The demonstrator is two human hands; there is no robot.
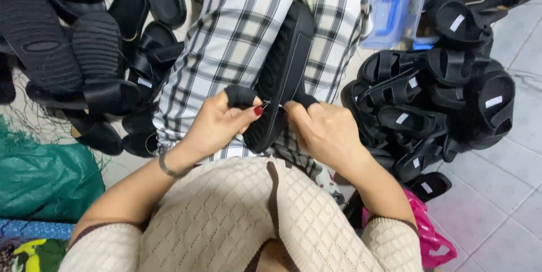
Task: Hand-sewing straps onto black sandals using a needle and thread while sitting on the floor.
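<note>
I am in the stitching step: my left hand [217, 122] pinches the strap [240, 96] of the black sandal [280, 77] on my lap, my right hand [323, 131] is closed on its other strap end, and next the thread needs a careful pull.

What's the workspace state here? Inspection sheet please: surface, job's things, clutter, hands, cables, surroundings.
Surface: pale tiled floor; work rests on the lap in checked trousers.
Job's things: black sandal sole-up between the knees, white stitching along its edge.
Clutter: sandal piles left and right; blue plastic box.
Hands: left hand pinches a black strap; right hand grips the other strap end.
Cables: nothing seen.
Surroundings: green bag, pink bag.
</note>
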